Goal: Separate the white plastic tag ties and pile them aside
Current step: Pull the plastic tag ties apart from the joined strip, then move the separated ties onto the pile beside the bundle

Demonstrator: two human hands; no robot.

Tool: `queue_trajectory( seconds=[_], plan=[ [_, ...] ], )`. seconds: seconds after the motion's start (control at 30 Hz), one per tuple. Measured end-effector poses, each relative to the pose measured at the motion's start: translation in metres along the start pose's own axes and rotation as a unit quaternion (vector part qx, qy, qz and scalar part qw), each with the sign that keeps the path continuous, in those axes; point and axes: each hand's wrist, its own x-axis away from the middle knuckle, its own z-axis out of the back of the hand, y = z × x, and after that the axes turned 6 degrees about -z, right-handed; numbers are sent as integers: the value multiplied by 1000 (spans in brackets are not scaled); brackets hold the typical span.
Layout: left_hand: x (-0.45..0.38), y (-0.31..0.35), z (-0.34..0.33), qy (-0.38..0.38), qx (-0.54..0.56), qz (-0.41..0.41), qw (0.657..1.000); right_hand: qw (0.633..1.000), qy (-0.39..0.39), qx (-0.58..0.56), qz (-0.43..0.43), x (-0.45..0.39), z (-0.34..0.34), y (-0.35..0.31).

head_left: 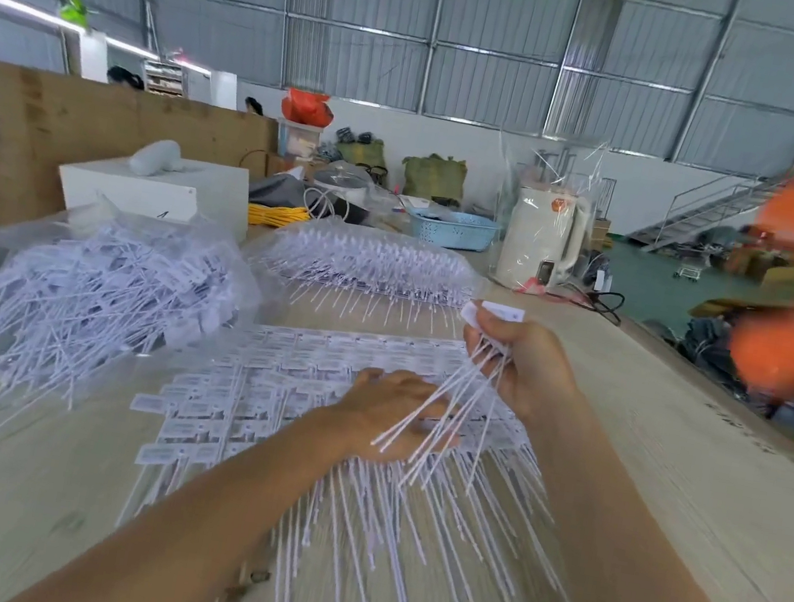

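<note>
The step in hand looks like pulling a small bunch of white plastic tag ties free from the joined sheets, with the pile-aside part yet to come. The right hand (524, 368) is raised just above the tabletop (665, 499), its fingers curled round a bunch of ties (445, 412) near their label ends; the thin tails fan down and left across the left hand. The left hand (387, 414) lies flat, fingers spread and fairly straight, pressing on the flat layer of joined ties (297, 389) that covers the near middle of the tabletop, labels toward the far side and tails toward the near edge.

To the left sits a loose pile of ties (111, 286), tangled, partly on clear plastic; this seems to be where separated ones go. Farther off, in the middle, another bundle in clear plastic wrap (370, 260) waits, apparently untouched. A white kettle (542, 238) stands beyond it on the right.

The next move, as I judge it, calls for carrying the held bunch leftward over the left forearm and letting it go on the loose pile, while the left hand keeps the sheet down. The trailing tails could snag the sheet, so a clear lift first would help.
</note>
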Motion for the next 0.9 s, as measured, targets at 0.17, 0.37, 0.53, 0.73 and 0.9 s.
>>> queue_trajectory(
  seconds=[0.17, 0.37, 0.53, 0.73, 0.9],
  plan=[
    [14, -14, 5, -11, 18, -42, 999, 999, -9, 28, -18, -5, -6, 1],
    [17, 7, 28, 210, 401, 123, 883, 998, -19, 58, -24, -7, -16, 9],
    [23, 31, 51, 101, 565, 78, 815, 993, 38, 110, 32, -8, -34, 14],
    [53, 32, 63, 196, 419, 127, 878, 991, 24, 75, 107, 4, -77, 23],
    [120, -8, 82, 326, 223, 150, 906, 979, -62, 155, 115, 21, -136, 51]
  ],
)
